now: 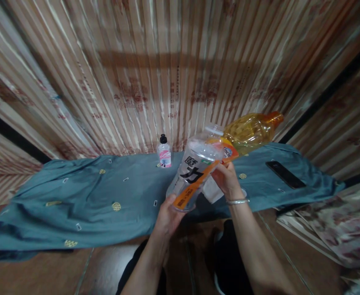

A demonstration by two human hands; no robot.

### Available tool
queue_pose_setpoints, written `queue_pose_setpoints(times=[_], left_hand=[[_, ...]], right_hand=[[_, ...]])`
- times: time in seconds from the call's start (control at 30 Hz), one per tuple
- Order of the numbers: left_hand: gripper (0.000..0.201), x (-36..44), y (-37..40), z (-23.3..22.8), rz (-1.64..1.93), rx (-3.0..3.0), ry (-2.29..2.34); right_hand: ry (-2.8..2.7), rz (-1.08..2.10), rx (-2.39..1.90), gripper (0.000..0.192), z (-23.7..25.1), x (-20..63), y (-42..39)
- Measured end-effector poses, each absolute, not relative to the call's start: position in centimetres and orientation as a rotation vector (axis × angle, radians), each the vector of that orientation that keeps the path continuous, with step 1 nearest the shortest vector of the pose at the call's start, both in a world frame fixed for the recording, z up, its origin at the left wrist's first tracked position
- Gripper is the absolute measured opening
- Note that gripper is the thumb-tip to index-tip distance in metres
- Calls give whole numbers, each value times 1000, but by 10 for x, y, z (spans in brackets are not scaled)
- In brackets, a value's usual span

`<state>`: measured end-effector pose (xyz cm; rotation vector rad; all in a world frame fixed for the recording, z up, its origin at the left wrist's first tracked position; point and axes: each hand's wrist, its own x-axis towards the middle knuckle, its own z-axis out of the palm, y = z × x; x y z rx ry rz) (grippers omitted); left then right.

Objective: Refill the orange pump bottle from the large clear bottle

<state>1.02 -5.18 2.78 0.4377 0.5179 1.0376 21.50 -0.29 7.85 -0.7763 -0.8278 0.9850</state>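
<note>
Gripping the clear bottle, both hands, left hand and right hand, tilt its cap up-right.

There were three bottles: one clear plastic bottle and one yellow oil bottle near centre, one small pump bottle farther back. One dark phone lay right. One teal cloth covered the table.

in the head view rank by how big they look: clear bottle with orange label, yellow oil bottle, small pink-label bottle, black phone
1. Clear plastic bottle with orange label, though nearness to the camera inflates it.
2. Yellow oil bottle, close behind.
3. Flat black phone.
4. Small pink-label bottle with black cap, near the phone's size; unsure.
</note>
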Motion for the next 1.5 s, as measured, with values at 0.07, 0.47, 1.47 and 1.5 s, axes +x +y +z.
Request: queue_pose_setpoints(times=[0.07, 0.47, 1.47, 1.5], left_hand=[[49, 7, -52, 28, 1066, 395, 542], [47, -3, -40, 31, 1091, 212, 650], [38, 6, -34, 31, 1140, 199, 759], [38, 6, -33, 31, 1144, 201, 757]], right_hand=[[-841, 993, -777, 48, 75, 213, -2], [-915, 969, -965, 63, 61, 227, -3], [-1028, 923, -1411, 66, -21, 295, -29], [-1048, 906, -1436, 66, -20, 295, -30]])
